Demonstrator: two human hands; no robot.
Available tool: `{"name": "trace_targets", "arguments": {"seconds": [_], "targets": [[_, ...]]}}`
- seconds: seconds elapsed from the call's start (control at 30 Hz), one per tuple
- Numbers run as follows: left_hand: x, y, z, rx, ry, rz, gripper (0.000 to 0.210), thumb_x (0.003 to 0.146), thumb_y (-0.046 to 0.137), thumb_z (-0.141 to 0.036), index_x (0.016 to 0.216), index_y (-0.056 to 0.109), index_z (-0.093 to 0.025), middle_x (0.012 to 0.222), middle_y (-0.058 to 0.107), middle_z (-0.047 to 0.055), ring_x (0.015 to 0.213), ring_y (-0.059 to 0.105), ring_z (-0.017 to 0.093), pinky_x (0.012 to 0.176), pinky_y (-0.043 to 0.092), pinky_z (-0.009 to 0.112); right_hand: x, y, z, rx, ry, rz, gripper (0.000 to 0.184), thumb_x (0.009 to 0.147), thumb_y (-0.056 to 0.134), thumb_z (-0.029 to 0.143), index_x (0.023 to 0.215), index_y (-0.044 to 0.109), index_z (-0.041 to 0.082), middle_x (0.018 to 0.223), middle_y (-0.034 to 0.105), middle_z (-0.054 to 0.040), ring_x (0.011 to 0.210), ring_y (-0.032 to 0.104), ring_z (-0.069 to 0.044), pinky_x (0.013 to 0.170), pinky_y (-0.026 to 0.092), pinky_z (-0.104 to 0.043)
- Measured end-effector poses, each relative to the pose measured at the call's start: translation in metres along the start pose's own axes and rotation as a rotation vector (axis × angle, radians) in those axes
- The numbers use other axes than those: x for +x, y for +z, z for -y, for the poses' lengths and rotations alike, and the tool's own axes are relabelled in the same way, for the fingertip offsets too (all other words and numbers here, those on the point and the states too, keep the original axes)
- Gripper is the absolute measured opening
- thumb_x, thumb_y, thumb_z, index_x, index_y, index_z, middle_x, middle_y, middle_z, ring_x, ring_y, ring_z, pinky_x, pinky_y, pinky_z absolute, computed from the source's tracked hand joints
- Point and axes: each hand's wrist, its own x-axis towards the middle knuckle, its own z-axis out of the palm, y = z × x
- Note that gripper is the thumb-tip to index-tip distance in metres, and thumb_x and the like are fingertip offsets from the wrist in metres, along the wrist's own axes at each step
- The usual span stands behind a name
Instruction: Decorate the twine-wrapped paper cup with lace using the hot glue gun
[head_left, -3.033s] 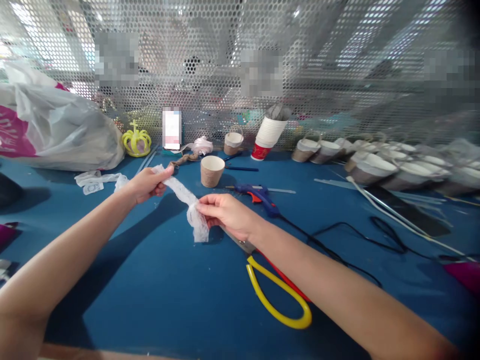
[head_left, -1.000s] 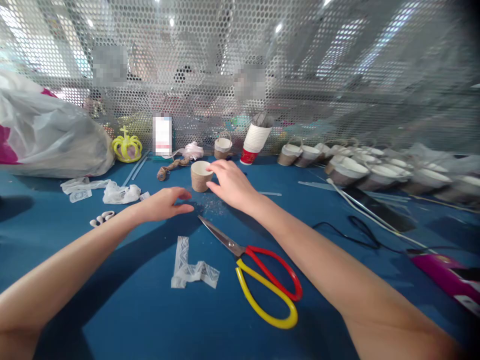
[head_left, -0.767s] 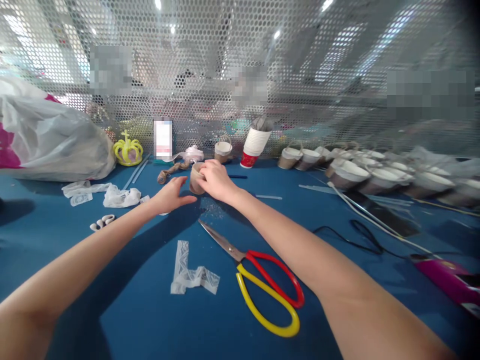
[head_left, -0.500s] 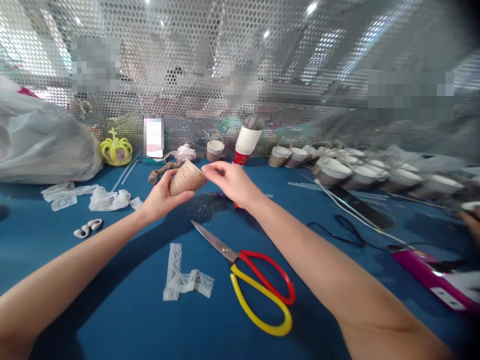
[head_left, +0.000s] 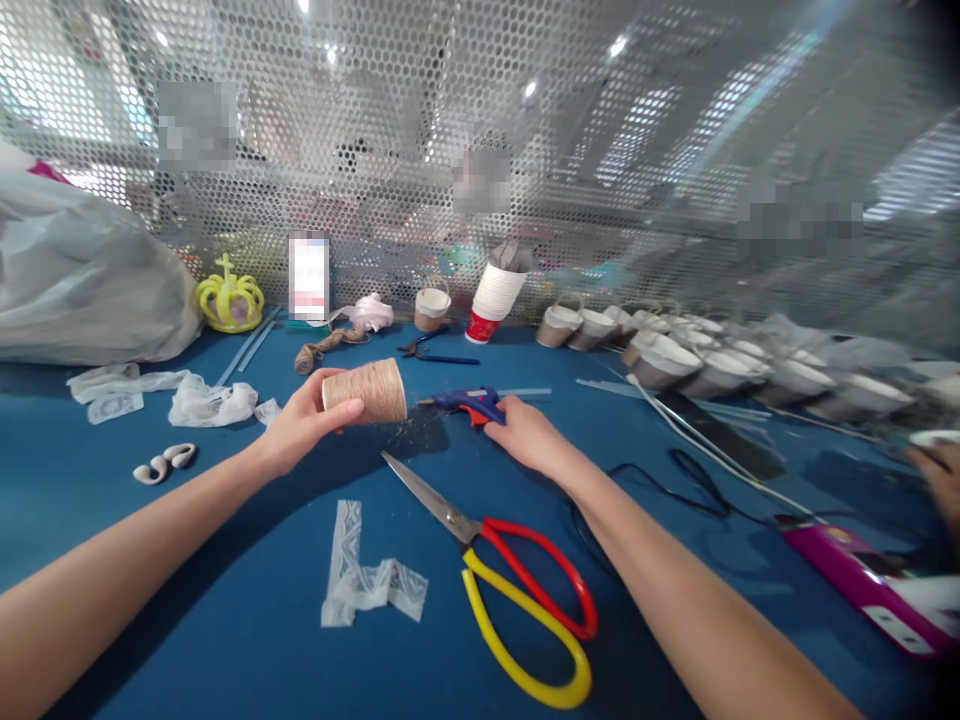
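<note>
My left hand (head_left: 304, 420) is wrapped round a paper cup bound in twine (head_left: 367, 392), tipped on its side above the table, its rim facing right. My right hand (head_left: 529, 432) has its fingers closed at the rear of a blue glue gun (head_left: 466, 402) with a red trigger; the fingertips are partly hidden. A clear glue stick (head_left: 529, 393) sticks out behind the gun. The gun's nozzle points at the cup, with a small gap between them. Large scissors (head_left: 450, 515) with red and yellow handles lie below, blades part-open. A strip of white lace (head_left: 360, 585) lies to their left.
Pliers (head_left: 442, 355), a twine-wrapped cup (head_left: 432, 308) and stacked paper cups (head_left: 496, 300) stand at the back. Several finished-looking cups (head_left: 724, 358) line the right, near a dark phone (head_left: 720, 435) and purple power strip (head_left: 862, 575). Another person's hand (head_left: 941, 475) is at the right edge.
My right hand has left the cup's rim and moved right and down onto the glue gun. The cup, in my left hand, has come lower and turned more level.
</note>
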Motion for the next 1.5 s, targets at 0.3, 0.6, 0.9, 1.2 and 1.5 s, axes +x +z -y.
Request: {"name": "trace_targets", "arguments": {"seconds": [0.3,0.6,0.9,1.2,1.5], "targets": [[-0.003,-0.007,-0.008,-0.008,-0.047,0.048,0.054,0.070,0.063,-0.046,0.112,0.043,-0.019,0.083,0.056,0.001,0.060,0.052,0.011,0.049,0.040,0.022,-0.028,-0.033,0.055,0.595,0.047,0.162,0.025,0.071,0.061,0.041,0.073,0.055,0.016,0.059,0.052,0.0011,0.050,0.050,-0.011,0.050,0.042,-0.025],[0.000,-0.004,0.001,-0.071,-0.172,0.056,0.043,0.070,0.061,-0.047,0.100,0.046,-0.020,0.071,0.053,-0.003,0.054,0.049,0.009,0.047,0.039,0.021,-0.056,-0.014,0.067,0.491,-0.089,0.333,0.021,0.078,0.056,0.037,0.077,0.061,0.017,0.049,0.049,0.0027,0.042,0.044,-0.010,0.041,0.039,-0.025],[0.002,0.000,0.007,0.122,-0.163,-0.023,0.046,0.072,0.058,-0.054,0.100,0.048,-0.019,0.062,0.047,-0.005,0.047,0.041,0.007,0.041,0.030,0.019,-0.060,-0.007,0.059,0.252,-0.039,0.218,0.024,0.072,0.058,0.039,0.056,0.055,0.022,0.044,0.049,0.0011,0.042,0.048,-0.014,0.044,0.042,-0.029],[0.002,-0.001,0.009,0.170,-0.172,-0.027,0.047,0.072,0.057,-0.056,0.099,0.049,-0.019,0.063,0.048,-0.005,0.047,0.041,0.007,0.041,0.031,0.019,-0.059,-0.004,0.060,0.232,-0.118,0.217,0.027,0.074,0.057,0.035,0.050,0.049,0.023,0.040,0.046,0.0029,0.038,0.043,-0.012,0.042,0.040,-0.027],[0.001,0.001,0.006,0.158,-0.146,-0.023,0.047,0.073,0.056,-0.055,0.100,0.049,-0.017,0.064,0.046,-0.005,0.048,0.040,0.007,0.040,0.031,0.017,-0.059,-0.006,0.061,0.230,-0.081,0.192,0.026,0.075,0.055,0.034,0.053,0.050,0.020,0.040,0.047,0.0039,0.037,0.045,-0.010,0.040,0.042,-0.023]]}}
